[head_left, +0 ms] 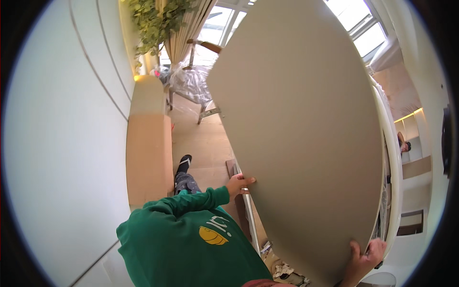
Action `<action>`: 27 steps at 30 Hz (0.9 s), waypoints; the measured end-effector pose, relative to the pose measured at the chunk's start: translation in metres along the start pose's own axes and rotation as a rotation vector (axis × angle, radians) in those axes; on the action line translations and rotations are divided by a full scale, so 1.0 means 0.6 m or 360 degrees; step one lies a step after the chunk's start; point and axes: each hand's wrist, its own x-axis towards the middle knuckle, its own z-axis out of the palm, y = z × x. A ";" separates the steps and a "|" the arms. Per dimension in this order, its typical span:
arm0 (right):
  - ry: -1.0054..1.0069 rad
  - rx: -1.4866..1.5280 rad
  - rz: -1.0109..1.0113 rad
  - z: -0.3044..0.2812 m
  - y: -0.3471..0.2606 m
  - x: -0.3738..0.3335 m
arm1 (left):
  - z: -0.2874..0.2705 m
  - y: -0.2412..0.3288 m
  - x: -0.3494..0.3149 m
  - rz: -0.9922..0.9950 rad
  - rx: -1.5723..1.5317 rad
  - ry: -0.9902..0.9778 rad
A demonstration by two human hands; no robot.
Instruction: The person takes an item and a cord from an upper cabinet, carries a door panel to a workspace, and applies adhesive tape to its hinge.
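**Fig. 1. Large board held upright: hazards, near to far.**

**Q:** Where is the board, and how do you have it?

**A:** The beige panel (306, 143) stands on end in front of you, tilted, and fills most of the view. Your right hand (366, 253) is curled round its lower right edge. Your left hand (241, 182) clamps its left edge, fingers bent over the rim. Each grip is closed on the panel, but only at its margin.

**Q:** What could go wrong closest to you?

**A:** Both holds sit low while most of the panel rises above them. If it leans any further, the top may swing away and peel out of your fingers. Crumpled wrappings (287, 272) lie at the foot of the panel, where its lower edge could skid or you could trip. The metal strip (248, 210) just left of the panel could catch its corner.

**Q:** And farther off?

**A:** The panel hides everything behind it. The white curved frame (393, 162) lies along its right edge, so a sideways shift could scrape it. Beyond the panel's top left corner stands a plastic-wrapped chair (191, 83), which a falling top edge might strike. The wooden ledge (148, 143) to the panel's left narrows your turning room.
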 end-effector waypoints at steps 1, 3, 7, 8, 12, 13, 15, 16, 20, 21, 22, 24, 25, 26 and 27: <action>0.0005 0.0006 -0.0086 0.006 -0.020 0.017 | -0.015 0.018 0.013 0.0025 -0.0019 -0.0007; 0.0016 -0.0012 -0.0229 0.023 -0.075 0.100 | -0.047 0.057 0.044 0.0090 -0.0093 -0.0051; 0.0178 -0.0055 -0.0470 0.046 -0.210 0.271 | -0.117 0.207 0.106 0.0303 -0.0130 -0.0234; 0.0230 -0.0038 -0.0541 0.061 -0.226 0.308 | -0.131 0.246 0.117 0.0402 -0.0131 -0.0238; 0.0363 -0.0076 -0.0710 0.071 -0.271 0.435 | -0.128 0.369 0.187 0.0507 -0.0290 -0.0222; 0.0402 -0.0081 -0.0753 0.073 -0.277 0.464 | -0.121 0.403 0.203 0.0582 -0.0274 -0.0238; 0.0510 -0.0112 -0.0857 0.078 -0.288 0.521 | -0.099 0.465 0.233 0.0730 -0.0265 -0.0265; 0.0533 -0.0144 -0.0903 0.080 -0.287 0.547 | -0.084 0.500 0.242 0.0796 -0.0233 -0.0296; 0.0651 -0.0121 -0.1008 0.100 -0.278 0.642 | -0.087 0.610 0.299 0.1009 -0.0243 -0.0272; 0.0669 -0.0093 -0.1032 0.105 -0.278 0.665 | -0.079 0.634 0.307 0.1061 -0.0255 -0.0244; 0.0682 -0.0019 -0.1081 0.115 -0.283 0.691 | -0.078 0.659 0.311 0.1118 -0.0266 -0.0210; 0.0645 0.0098 -0.1024 0.141 -0.274 0.723 | -0.081 0.700 0.326 0.1248 -0.0277 -0.0237; 0.0583 0.0120 -0.0920 0.148 -0.268 0.737 | -0.078 0.708 0.334 0.1257 -0.0283 -0.0241; 0.0540 0.0139 -0.0846 0.156 -0.257 0.753 | -0.074 0.715 0.341 0.1266 -0.0291 -0.0245; 0.0526 0.0175 -0.0811 0.174 -0.251 0.768 | -0.074 0.726 0.342 0.1300 -0.0283 -0.0228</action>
